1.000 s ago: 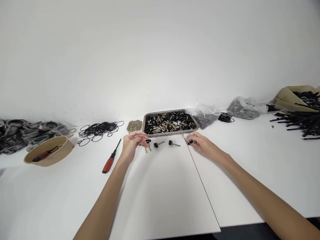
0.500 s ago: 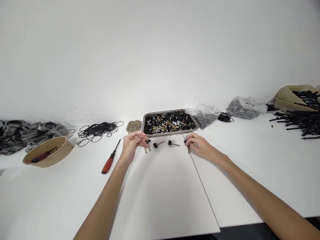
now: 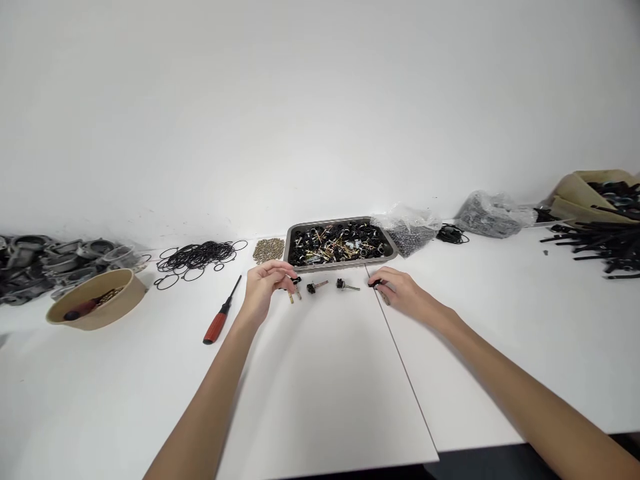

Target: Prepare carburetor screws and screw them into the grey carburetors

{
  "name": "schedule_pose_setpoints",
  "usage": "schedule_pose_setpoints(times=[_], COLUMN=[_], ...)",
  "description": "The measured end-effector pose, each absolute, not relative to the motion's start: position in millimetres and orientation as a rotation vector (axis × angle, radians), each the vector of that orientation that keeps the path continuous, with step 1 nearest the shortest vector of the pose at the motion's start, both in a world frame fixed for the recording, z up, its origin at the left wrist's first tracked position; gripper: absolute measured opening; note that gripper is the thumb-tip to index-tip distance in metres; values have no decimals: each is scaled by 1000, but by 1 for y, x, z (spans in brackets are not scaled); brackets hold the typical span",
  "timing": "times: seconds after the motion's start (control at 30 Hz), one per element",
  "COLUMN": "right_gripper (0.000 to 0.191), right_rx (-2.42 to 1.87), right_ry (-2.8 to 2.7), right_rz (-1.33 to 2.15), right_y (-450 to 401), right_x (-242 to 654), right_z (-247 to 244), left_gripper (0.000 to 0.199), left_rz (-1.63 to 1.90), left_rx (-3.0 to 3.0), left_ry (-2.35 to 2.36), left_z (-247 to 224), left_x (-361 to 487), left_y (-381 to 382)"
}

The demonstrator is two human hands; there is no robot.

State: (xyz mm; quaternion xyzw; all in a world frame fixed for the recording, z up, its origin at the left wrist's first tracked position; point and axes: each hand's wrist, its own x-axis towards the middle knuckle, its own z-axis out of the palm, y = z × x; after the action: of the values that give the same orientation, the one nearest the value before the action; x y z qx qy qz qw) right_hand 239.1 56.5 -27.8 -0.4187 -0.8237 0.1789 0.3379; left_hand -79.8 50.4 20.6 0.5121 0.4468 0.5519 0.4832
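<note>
Both bare forearms reach forward over a white table [image 3: 325, 380]; the left hand [image 3: 261, 288] curls, fingers bent, over brass-stemmed black parts [image 3: 299, 292], and whether it grips them cannot be told; the right hand [image 3: 404, 291] pinches a small black fitting [image 3: 374, 283] near the metal tray [image 3: 340, 266]; its stem, pointing toward the person half a second ago, now slants rightward beneath the fingers.

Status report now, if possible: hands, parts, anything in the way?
Left hand at brass-stemmed parts, grip unclear. Right hand pinching black-headed part. Two loose parts between hands.
</note>
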Motion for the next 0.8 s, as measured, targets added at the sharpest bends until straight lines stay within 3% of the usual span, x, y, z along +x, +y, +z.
schedule_pose_setpoints(times=[0.53,0.8], right_gripper=[30,23], right_rx=[-942,-1023], right_ry=[-2185,-1973], right_rz=[312,356], right_y=[80,78], right_x=[209,214], right_z=[-35,-40], left_gripper=[17,20], left_rz=[1245,803], left_rx=[1513,2069], left_ry=[1246,1779], left_z=[11,-11], left_x=[-68,-16], left_y=[52,37])
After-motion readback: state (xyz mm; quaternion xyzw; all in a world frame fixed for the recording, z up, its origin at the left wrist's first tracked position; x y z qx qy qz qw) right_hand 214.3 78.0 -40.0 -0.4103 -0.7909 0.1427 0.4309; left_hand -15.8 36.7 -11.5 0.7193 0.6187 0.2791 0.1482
